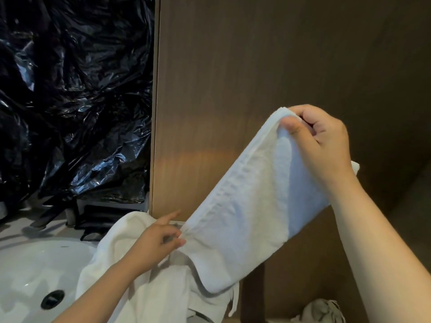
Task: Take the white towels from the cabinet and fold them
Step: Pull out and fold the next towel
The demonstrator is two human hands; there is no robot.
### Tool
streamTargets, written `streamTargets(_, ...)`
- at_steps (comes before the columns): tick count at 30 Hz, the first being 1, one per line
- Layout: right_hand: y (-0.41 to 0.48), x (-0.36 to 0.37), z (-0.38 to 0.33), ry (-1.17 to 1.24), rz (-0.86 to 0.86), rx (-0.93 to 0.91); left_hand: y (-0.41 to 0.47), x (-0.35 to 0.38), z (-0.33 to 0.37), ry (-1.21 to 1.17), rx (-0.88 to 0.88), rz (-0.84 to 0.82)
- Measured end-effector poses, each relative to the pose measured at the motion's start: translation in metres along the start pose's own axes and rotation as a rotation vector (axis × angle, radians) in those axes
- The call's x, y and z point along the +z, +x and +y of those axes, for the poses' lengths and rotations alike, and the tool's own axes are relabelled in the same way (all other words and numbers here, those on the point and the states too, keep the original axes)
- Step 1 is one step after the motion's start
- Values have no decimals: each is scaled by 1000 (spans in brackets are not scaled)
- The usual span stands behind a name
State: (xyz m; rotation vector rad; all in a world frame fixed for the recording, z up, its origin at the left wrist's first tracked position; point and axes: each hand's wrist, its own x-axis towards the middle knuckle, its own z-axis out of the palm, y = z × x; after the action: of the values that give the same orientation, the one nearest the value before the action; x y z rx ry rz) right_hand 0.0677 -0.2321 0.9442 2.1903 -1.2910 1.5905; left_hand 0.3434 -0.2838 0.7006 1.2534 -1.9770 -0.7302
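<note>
A person holds a white towel (251, 206) stretched on a slant in front of a tall brown wooden panel (233, 66) that fills the middle and right of the view. The right hand (321, 141) is raised before the panel's right half, its grip clenched on the towel's upper corner, thumb in front and fingers curled behind the cloth. The left hand (156, 241) sits lower, near the panel's bottom left corner, its grip pinching the towel's lower edge between thumb and curled fingers while the forefinger points out towards the panel. Between the two hands the towel hangs doubled over, a hemmed edge running along its upper side and its lower fold sagging in a rounded curve across the foot of the panel. Beneath the left hand, just left of the panel's base, lies a heap of white cloth (112, 248), with a thin white strap dangling from it. Further left of the panel is a white sink (35, 264) with a dark round drain (52, 299), set in a pale surface (14, 227). Crumpled black plastic sheeting (70, 89) hangs to the left of the panel, above the sink. Below the panel's right part, under the right forearm, a crumpled greyish cloth (321, 308) shows at the bottom edge.
</note>
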Motion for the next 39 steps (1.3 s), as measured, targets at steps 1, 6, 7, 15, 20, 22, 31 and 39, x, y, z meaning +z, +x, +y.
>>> streamTargets(1,2,-2,0,-8,13,5,0,-1,2,-40,-6,-11)
streamTargets(6,-5,-9,13,-39,63,142,-13,-10,4,-159,-134,92)
streamTargets(7,-9,-10,17,-33,79,179,-17,-17,4,-191,-142,142)
streamTargets(15,-47,27,45,84,186,503,-50,-89,22,-564,-123,510)
streamTargets(20,-84,55,55,180,98,675,-74,-119,14,-575,-237,487)
streamTargets(22,-117,70,71,155,-18,795,-79,-113,-10,-368,-360,353)
streamTargets(31,-275,142,116,87,-278,1224,-83,-57,-73,-106,-617,447)
streamTargets(39,-274,141,112,147,-261,1134,-107,-46,-83,-319,-754,545)
